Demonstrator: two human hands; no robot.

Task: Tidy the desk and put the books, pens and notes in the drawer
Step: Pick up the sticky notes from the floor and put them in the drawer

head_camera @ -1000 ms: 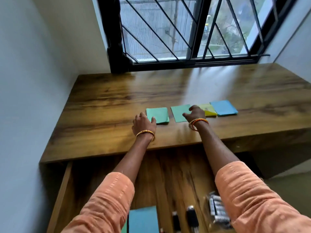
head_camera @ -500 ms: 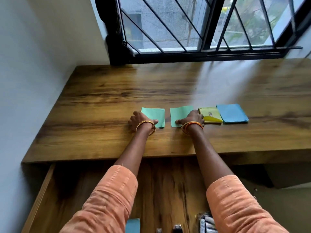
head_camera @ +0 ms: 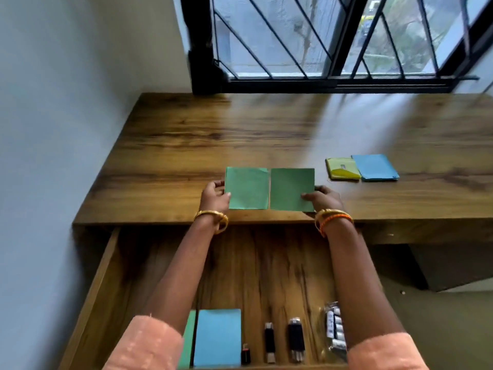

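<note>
Notes are the job at this moment, but start with the bench (head_camera: 186, 145), a wide wooden top under a barred window (head_camera: 333, 38), with its drawer (head_camera: 106, 276) pulled out below the front edge. Inside the drawer lie a blue pad (head_camera: 217, 337), a green one partly under the left sleeve, a few dark pens or markers (head_camera: 295, 337) and a clear packet (head_camera: 334, 329) of small items.

Over the bench's front edge, the left hand (head_camera: 214, 198) pinches the left green note (head_camera: 246, 188) by its side, and the right hand (head_camera: 324, 200) pinches the right green note (head_camera: 292, 189), thumb on top. Both sheets are raised, nearly edge to edge. Well to the right, a yellow pad (head_camera: 342, 169) and a blue note stack (head_camera: 374, 167) lie touching on the bench.

Risk, as I judge it: each thin sheet is held only at one edge, so it could bend or slip on the way down, or catch the bench lip and crease.
</note>
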